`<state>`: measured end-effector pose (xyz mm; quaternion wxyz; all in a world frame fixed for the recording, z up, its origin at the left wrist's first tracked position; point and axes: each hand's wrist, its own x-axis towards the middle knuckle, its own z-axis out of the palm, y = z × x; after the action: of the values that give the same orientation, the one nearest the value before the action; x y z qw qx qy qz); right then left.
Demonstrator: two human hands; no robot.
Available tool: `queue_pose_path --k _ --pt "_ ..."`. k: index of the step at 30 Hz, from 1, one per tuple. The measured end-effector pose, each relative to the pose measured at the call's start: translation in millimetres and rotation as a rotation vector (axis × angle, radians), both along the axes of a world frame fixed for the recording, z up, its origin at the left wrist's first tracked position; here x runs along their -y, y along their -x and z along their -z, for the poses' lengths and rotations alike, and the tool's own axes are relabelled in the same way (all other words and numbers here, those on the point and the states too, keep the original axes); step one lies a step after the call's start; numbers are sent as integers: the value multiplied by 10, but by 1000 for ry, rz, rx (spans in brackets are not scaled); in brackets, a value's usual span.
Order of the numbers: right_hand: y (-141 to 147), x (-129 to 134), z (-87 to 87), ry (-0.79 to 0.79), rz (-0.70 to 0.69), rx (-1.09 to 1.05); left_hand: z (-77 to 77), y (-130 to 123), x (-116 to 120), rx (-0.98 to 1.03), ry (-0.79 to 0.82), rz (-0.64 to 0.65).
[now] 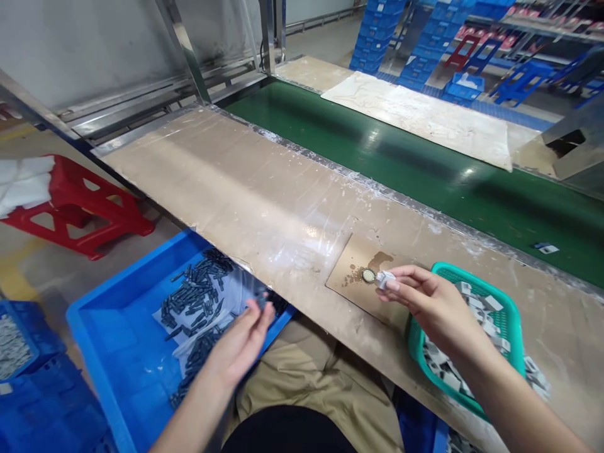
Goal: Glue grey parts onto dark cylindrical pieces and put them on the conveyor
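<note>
My right hand (419, 292) pinches a small white plastic part (385, 280) over a brown board (346, 270). Just left of that part, a small round container (368, 275) sits on the board beside a wet stain. My left hand (248, 330) is over the right side of a blue bin (127, 365), with a small dark piece (262, 296) at its blurred fingertips. Dark slender parts (198, 289) lie in piles on white sheeting in the bin. Under my right forearm, a green basket (516, 327) holds many white and grey parts (488, 324).
The brown worktop (226, 182) borders a green conveyor belt (302, 119), where a small part (545, 248) lies at the right. A red stool (94, 201) stands at left. Blue crates (51, 402) are at lower left, and stacked crates (377, 31) stand behind.
</note>
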<state>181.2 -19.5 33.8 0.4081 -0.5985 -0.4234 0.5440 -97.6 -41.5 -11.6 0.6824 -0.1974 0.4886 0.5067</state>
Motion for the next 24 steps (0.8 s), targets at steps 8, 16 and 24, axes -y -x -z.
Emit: queue_pose_path --k 8,16,24 --pt "427 391 -225 -279 -6 91 -293 -1012 -173 370 -159 162" --pt "398 404 -125 -368 44 301 -330 -1108 -122 348 -273 194" --pt "396 320 -148 -284 45 263 -392 -1142 -59 132 -545 257"
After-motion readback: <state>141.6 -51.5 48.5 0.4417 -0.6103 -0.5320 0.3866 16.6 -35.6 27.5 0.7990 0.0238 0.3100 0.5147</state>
